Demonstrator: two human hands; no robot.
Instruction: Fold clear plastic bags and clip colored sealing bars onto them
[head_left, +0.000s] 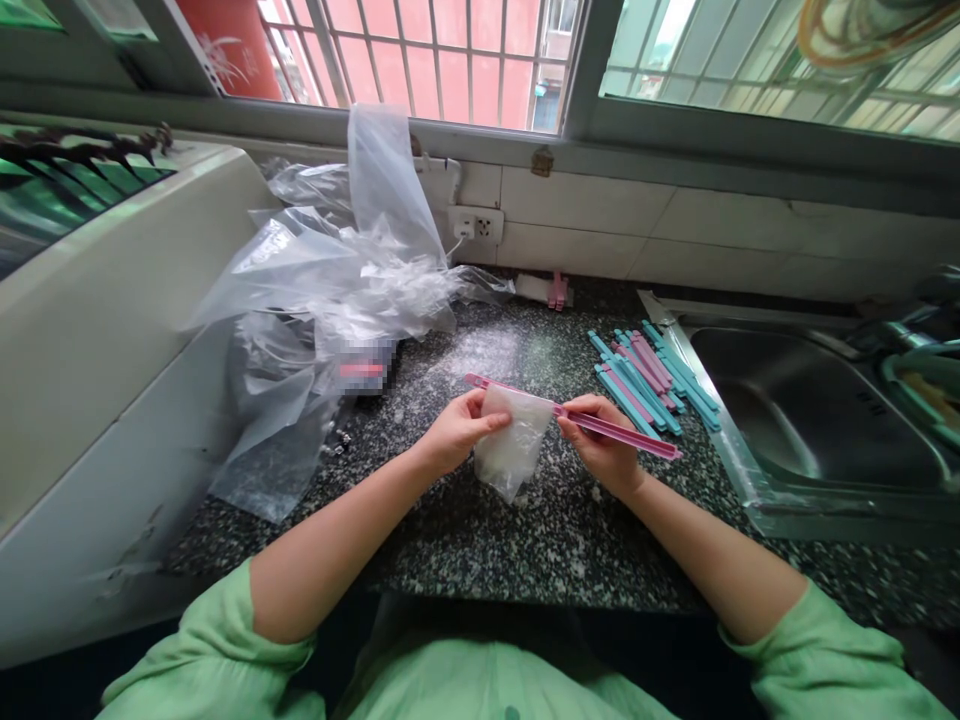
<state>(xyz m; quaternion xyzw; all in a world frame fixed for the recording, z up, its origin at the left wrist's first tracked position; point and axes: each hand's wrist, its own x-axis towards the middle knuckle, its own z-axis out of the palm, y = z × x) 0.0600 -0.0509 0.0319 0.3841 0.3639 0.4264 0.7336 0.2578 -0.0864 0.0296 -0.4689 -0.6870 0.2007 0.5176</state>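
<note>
My left hand (456, 432) is closed on the left edge of a small clear plastic bag (514, 450), thumb in front. Across the bag's upper edge runs a long pink bag sealing clip (622, 432), its far left tip showing past my left fingers. My right hand (601, 445) pinches this clip just right of the bag, and the clip's longer end sticks out to the lower right. Both hands hold these above the speckled counter (480, 560). Whether the clip is fully closed on the bag cannot be made out.
Blue and pink sealing clips (649, 380) lie in a pile beside the steel sink (810, 410) at right. Crumpled clear plastic bags (330, 280) heap up at left by a white appliance (150, 300). A small packet with pink clips (556, 290) rests against the tiled wall, near a socket (484, 226).
</note>
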